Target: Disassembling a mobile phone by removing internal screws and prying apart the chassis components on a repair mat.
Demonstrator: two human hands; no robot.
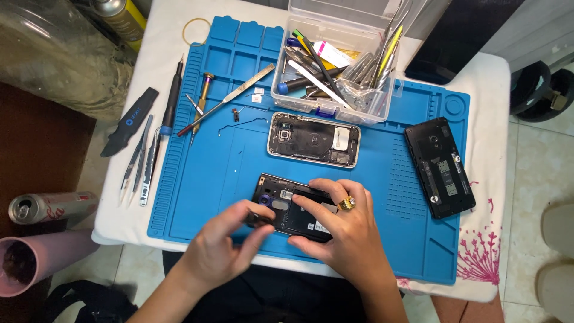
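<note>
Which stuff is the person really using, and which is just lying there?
In use: left hand, right hand, opened black phone.

Lying about: silver phone, other black phone, tool box, tweezers, drink can.

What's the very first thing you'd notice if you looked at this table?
Probably the big blue work mat covering the small table, and in its near middle two hands on an opened black phone: the right hand, wearing a gold ring, presses on it while the left hand pinches its left end. Behind them lies another opened phone with a silver frame, and at the back a clear box of tools.
</note>
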